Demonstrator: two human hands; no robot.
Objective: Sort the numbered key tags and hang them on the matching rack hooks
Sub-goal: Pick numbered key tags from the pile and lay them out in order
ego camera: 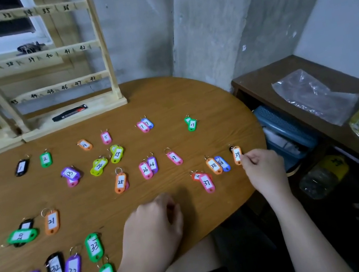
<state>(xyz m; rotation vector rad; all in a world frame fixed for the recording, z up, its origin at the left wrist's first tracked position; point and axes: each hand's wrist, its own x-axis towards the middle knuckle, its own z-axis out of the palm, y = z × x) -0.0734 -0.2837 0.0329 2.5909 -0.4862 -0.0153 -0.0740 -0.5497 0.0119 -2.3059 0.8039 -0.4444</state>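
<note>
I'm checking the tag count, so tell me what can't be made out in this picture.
- Left hand: whether its grip holds anything; its own back hides the curled fingers, head view.
- Red tag: number covered by the pink 37 tag.
- Black tag: number hidden under the green tag.
- Rack: left columns cut off by the frame edge.

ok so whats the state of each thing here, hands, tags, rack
right hand: pinching orange tag 39 at the table edge
left hand: loosely curled over the table, holding nothing visible
pink tag 37: lying flat, overlapping a red tag
wooden rack: upright, hooks 33 to 48 bare
</note>
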